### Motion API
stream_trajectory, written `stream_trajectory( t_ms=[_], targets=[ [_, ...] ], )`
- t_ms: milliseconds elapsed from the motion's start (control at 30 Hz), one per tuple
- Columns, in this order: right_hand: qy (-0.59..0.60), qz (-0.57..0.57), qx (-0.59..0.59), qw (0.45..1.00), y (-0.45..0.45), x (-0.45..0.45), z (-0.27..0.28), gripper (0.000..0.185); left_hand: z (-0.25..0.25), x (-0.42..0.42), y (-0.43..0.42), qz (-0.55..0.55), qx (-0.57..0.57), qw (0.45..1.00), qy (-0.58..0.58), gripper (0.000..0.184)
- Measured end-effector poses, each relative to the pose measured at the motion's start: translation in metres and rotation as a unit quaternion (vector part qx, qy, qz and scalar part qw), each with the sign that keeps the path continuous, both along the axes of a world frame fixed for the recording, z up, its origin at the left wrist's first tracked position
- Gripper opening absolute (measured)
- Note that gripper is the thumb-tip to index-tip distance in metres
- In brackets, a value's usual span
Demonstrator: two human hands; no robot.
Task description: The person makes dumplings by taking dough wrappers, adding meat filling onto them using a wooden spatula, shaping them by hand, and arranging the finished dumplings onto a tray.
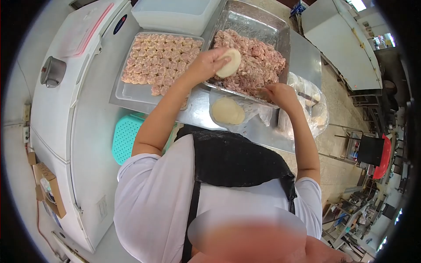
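Steel table (198, 115): left hand (206, 65) holds dough round (230, 66) over pan's (252, 24) left edge, right hand (280, 95) curled at near-right corner, contents unclear; likely step, scooping meat filling (256, 57); next move calls for a level round.

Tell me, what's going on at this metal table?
A person is working bare-handed with what looks like ground meat. The left hand holds a pale dough round over the metal pan of meat. The right hand is at the pan's near edge; whether it holds anything is hard to tell. More dough rounds lie just in front of the person. To the left, rows of meat-filled pieces cover most of a plastic tray.
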State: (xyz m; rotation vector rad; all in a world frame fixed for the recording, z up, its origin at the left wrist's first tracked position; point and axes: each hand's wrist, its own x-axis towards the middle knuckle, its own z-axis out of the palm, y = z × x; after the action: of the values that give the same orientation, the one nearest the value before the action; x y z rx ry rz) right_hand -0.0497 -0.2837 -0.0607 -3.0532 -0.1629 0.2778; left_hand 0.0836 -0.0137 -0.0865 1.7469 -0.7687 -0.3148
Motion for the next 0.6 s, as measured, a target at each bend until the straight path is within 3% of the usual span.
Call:
stream_trajectory(
  t_ms=[167, 267, 333, 467, 533, 600],
  targets=[
    [-0.020, -0.012, -0.025, 0.999, 0.035, 0.012, -0.038, 0.031, -0.019, -0.038, 0.025, -0.132, 0.002, 0.991, -0.010, 0.033],
    [-0.013, 0.043, 0.043, 0.998, 0.044, 0.017, -0.042, 0.031, -0.046, -0.064, 0.027, -0.165, 0.018, 0.986, -0.024, 0.031],
    [0.064, 0.027, 0.218, 0.973, 0.022, 0.019, -0.033, 0.031, -0.049, -0.079, 0.029, -0.170, 0.038, 0.985, -0.017, 0.030],
    [0.013, 0.003, 0.223, 0.975, -0.009, 0.003, -0.009, 0.032, -0.059, -0.100, 0.022, -0.176, 0.106, 0.978, 0.027, 0.028],
    [0.037, 0.005, -0.009, 0.999, -0.016, -0.001, -0.007, 0.033, -0.059, -0.108, 0.018, -0.143, 0.063, 0.981, 0.115, 0.028],
    [0.014, 0.020, -0.018, 1.000, 0.001, -0.018, -0.021, 0.033, -0.067, -0.110, 0.013, -0.122, 0.046, 0.985, 0.109, 0.028]
  ],
)
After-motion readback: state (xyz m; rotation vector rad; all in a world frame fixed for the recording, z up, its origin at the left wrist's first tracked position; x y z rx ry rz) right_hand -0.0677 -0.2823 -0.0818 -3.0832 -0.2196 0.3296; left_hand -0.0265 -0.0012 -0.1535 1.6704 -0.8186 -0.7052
